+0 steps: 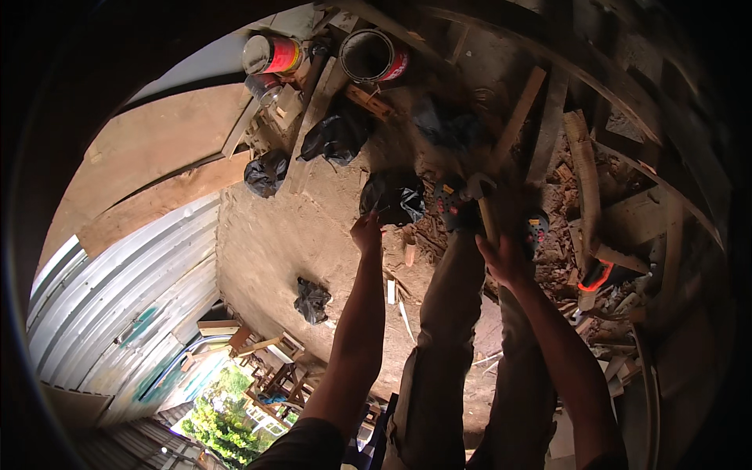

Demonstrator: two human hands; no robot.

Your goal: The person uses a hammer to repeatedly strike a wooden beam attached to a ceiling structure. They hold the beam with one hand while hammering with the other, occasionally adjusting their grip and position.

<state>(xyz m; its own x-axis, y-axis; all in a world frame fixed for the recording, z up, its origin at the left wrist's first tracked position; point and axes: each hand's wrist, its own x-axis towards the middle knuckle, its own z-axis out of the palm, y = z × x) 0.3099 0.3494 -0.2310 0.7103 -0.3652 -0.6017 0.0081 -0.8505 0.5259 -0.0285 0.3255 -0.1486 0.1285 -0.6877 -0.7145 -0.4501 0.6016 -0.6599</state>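
Hammer (488,218) extends from the right hand (506,263), which grips its handle — probably for control, leaving the head free. The left hand (366,234) bunches at a black bag's (388,193) near edge on the dirt floor (270,227) — perhaps steadying it; whether it pinches, I cannot tell.

Landmark: hammer (487,213), in your right hand (507,260). Left of it: plastic bag (409,204), by your left hand (366,233). Second bag (312,301): on the floor (266,243), farther left of it, nearer you. Tin (395,64): beyond the hammer, leftward. Your shoes (448,205) either side of it. Wall (149,266) far left, timber (581,164) right.
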